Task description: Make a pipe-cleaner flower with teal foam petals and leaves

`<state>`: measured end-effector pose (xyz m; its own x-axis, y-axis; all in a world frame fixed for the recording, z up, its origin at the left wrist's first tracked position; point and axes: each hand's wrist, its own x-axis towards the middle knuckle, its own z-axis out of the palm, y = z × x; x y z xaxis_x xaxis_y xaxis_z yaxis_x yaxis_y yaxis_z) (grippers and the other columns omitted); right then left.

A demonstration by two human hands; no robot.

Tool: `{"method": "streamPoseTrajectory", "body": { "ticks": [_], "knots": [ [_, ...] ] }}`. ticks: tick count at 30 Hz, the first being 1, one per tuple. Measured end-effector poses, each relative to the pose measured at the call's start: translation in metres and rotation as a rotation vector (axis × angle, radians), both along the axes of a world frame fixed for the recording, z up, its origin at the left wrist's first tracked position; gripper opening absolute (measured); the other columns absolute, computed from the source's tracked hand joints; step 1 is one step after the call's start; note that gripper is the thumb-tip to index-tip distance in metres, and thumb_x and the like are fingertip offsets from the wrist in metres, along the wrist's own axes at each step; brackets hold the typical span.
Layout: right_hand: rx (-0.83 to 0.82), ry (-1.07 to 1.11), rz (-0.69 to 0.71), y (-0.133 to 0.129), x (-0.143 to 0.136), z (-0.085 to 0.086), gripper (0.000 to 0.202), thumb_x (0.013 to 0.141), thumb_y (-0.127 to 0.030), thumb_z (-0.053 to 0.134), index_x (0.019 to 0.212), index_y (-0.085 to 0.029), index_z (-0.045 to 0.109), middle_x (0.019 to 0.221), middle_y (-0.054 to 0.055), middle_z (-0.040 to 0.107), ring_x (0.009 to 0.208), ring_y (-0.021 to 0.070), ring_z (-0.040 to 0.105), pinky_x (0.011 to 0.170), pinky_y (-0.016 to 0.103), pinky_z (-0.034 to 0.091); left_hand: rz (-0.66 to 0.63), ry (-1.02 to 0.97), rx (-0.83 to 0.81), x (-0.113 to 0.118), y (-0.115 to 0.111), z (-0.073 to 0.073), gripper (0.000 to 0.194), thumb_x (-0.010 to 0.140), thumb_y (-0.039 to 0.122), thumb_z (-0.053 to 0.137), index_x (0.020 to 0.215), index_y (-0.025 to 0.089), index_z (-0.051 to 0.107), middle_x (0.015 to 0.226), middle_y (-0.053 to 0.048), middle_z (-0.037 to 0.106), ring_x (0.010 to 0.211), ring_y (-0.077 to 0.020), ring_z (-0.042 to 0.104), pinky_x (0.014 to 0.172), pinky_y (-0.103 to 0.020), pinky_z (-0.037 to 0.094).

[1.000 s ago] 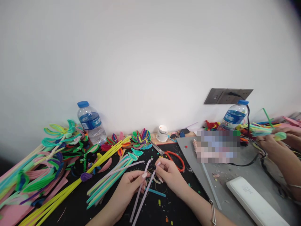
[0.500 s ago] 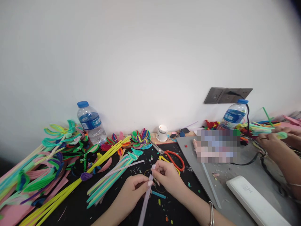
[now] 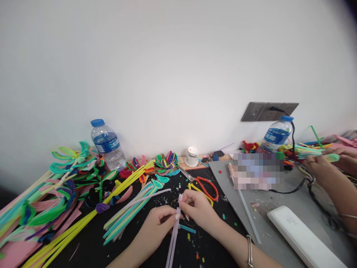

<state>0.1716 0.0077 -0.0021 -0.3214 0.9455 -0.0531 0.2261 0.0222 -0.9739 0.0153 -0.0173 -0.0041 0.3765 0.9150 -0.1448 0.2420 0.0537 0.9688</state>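
Pale lilac pipe cleaners [image 3: 173, 238] run up from the bottom edge between my two hands. My left hand [image 3: 161, 222] pinches them near their upper part, thumb on top. Just above, my right hand [image 3: 196, 208] is closed with thumb and fingertips on their top end. Behind my right hand lie scissors [image 3: 206, 189] with red and yellow handles, blades pointing to the upper left. To the left of my hands rests a bundle of teal, yellow and lilac pipe cleaners [image 3: 134, 210].
Yellow stems [image 3: 83, 225] and many pipe-cleaner flowers [image 3: 64, 197] cover the left side. A water bottle [image 3: 107, 145] and a paper cup [image 3: 192, 157] stand by the wall. At right are a white case [image 3: 301, 234], another bottle [image 3: 276, 136], a cable and another person's hands [image 3: 323, 163].
The top end of the lilac pipe cleaners at my right fingertips looks slightly more bunched, and their lower ends have spread apart a little. Both hands stay nearly in place.
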Motion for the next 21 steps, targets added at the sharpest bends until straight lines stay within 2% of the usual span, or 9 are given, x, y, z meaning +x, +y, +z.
{"method": "streamPoseTrajectory", "body": {
  "ticks": [9, 13, 16, 21],
  "knots": [
    [0.031, 0.064, -0.021, 0.004, 0.004, -0.001, 0.004, 0.074, -0.018, 0.053, 0.071, -0.017, 0.050, 0.048, -0.006, 0.047, 0.041, 0.0079, 0.043, 0.041, 0.019, 0.032, -0.034, 0.013, 0.041, -0.002, -0.002, -0.004, 0.030, 0.079, 0.036, 0.050, 0.060, 0.014, 0.057, 0.059, 0.002, 0.048, 0.057, -0.0122, 0.043, 0.055, -0.022, 0.032],
    [0.059, 0.037, -0.044, 0.004, 0.006, 0.000, 0.013, 0.076, -0.021, 0.053, 0.064, -0.017, 0.050, 0.051, -0.004, 0.051, 0.044, 0.0080, 0.041, 0.042, 0.020, 0.032, -0.061, -0.009, -0.020, -0.002, -0.003, -0.002, 0.031, 0.079, 0.041, 0.050, 0.065, 0.014, 0.057, 0.059, 0.002, 0.049, 0.054, -0.0112, 0.042, 0.051, -0.021, 0.031],
    [0.086, 0.002, -0.063, 0.000, 0.004, 0.001, 0.017, 0.077, -0.022, 0.052, 0.062, -0.017, 0.048, 0.050, -0.004, 0.050, 0.045, 0.0091, 0.044, 0.045, 0.020, 0.034, -0.080, -0.003, 0.009, -0.001, -0.004, 0.002, 0.034, 0.078, 0.045, 0.051, 0.065, 0.014, 0.058, 0.058, 0.002, 0.051, 0.056, -0.0112, 0.042, 0.052, -0.021, 0.030],
    [0.209, -0.138, 0.009, -0.008, -0.001, 0.002, 0.019, 0.078, -0.016, 0.050, 0.059, -0.018, 0.046, 0.050, -0.004, 0.049, 0.047, 0.0092, 0.045, 0.048, 0.020, 0.033, -0.085, -0.003, -0.032, 0.000, -0.004, 0.000, 0.045, 0.081, 0.052, 0.043, 0.063, 0.013, 0.059, 0.050, 0.003, 0.049, 0.044, -0.0082, 0.033, 0.044, -0.020, 0.023]
  ]
}}
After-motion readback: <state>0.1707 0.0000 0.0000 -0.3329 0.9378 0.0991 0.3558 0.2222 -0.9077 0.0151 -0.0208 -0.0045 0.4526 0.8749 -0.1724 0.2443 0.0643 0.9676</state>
